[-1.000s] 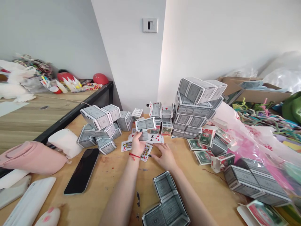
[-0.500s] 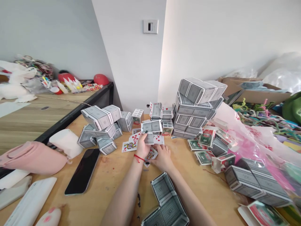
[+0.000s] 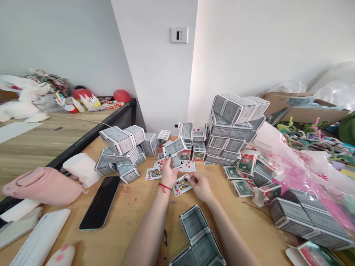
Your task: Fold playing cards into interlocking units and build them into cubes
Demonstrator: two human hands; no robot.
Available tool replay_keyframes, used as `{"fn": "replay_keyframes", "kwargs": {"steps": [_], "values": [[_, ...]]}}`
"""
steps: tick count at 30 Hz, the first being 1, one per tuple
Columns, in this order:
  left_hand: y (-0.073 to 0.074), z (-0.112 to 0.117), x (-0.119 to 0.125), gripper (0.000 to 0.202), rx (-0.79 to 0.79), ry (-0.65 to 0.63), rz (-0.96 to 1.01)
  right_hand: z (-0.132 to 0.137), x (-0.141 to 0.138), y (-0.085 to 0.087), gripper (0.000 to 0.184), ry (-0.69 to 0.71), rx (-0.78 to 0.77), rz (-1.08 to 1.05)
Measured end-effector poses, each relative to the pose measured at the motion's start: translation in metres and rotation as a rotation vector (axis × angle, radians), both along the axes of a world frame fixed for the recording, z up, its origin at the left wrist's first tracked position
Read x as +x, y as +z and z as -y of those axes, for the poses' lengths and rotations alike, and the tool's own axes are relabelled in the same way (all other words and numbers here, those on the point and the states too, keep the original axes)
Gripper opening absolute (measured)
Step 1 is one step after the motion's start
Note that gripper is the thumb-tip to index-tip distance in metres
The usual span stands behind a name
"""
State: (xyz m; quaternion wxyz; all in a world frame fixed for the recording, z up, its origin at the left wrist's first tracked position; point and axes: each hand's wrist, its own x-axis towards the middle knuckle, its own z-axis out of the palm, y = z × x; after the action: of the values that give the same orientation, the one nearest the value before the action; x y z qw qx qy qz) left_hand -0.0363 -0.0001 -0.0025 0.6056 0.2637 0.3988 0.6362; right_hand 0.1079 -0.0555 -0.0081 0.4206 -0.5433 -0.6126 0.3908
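My left hand (image 3: 168,173), with a red string at the wrist, is closed around joined grey-backed playing cards (image 3: 174,147). These are raised over the table and tilted. My right hand (image 3: 201,186) pinches the right edge of a face card (image 3: 181,185), its picture side up, just in front of my left hand. Loose cards lie face up behind the hands, among them a queen (image 3: 153,174). Between my forearms sits an L-shaped, open-topped piece (image 3: 198,236) folded from grey-backed cards.
A tall stack of card blocks (image 3: 233,127) stands at back right, a smaller stack (image 3: 120,151) at left. Green and red card boxes (image 3: 244,187) lie at right beside pink plastic (image 3: 288,162). A black phone (image 3: 100,202) and a pink visor (image 3: 41,186) lie at left.
My right hand has moved slightly right with the face card, which is now more in view. The joined cards in my left hand have tilted, their right side going up.
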Motion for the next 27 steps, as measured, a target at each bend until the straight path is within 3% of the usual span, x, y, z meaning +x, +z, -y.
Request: {"fn": "replay_keyframes", "kwargs": {"steps": [5,9,18,27], "values": [[0.002,-0.012,0.0,0.02,0.014,0.043,0.141,-0.002,0.009,-0.001,0.026,-0.07,-0.037,-0.301],[0.006,-0.016,-0.004,0.021,0.004,-0.019,0.275,-0.001,0.011,0.002,0.03,-0.072,-0.062,-0.431],[0.004,-0.013,0.006,0.033,0.048,-0.074,0.262,0.001,0.004,0.004,0.03,-0.035,-0.03,-0.342],[0.004,-0.009,0.015,0.028,0.061,-0.08,0.135,0.0,0.004,-0.002,0.03,-0.098,-0.015,-0.21]]}}
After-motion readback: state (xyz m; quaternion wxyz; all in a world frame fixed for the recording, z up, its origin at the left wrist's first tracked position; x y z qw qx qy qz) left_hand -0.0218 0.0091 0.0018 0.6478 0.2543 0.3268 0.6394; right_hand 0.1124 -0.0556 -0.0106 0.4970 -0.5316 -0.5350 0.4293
